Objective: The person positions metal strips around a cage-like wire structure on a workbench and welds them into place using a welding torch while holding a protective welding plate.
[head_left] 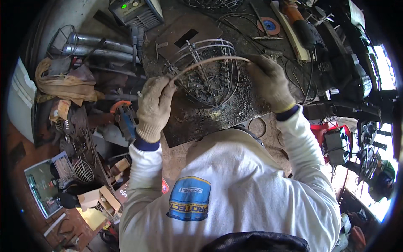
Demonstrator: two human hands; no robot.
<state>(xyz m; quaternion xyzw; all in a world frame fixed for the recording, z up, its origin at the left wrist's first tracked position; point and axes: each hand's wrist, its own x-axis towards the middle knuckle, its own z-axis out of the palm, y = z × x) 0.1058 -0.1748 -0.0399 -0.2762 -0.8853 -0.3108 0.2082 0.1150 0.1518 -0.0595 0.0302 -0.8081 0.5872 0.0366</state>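
A thin, curved brownish rod (210, 60) arches between my gloved hands, above the worktable. My left hand (154, 106) is closed on its left end, and my right hand (272, 82) grips the other end; the right fingertips are partly hidden. Under the rod, a round metal wire frame (237, 80) with bent hoops and upright bars rests on the dark metal table (184, 130). Whether the rod touches the frame I cannot tell. Dark grit and small scraps lie in and around the frame.
A welding machine (136, 11) with a lit display stands at the back left. An angle grinder (299, 23) and a round abrasive disc (268, 26) lie at the back right, among cables. Left of the table are metal cylinders (98, 42), a brown cloth (69, 86) and a blue clamp-like tool (125, 122).
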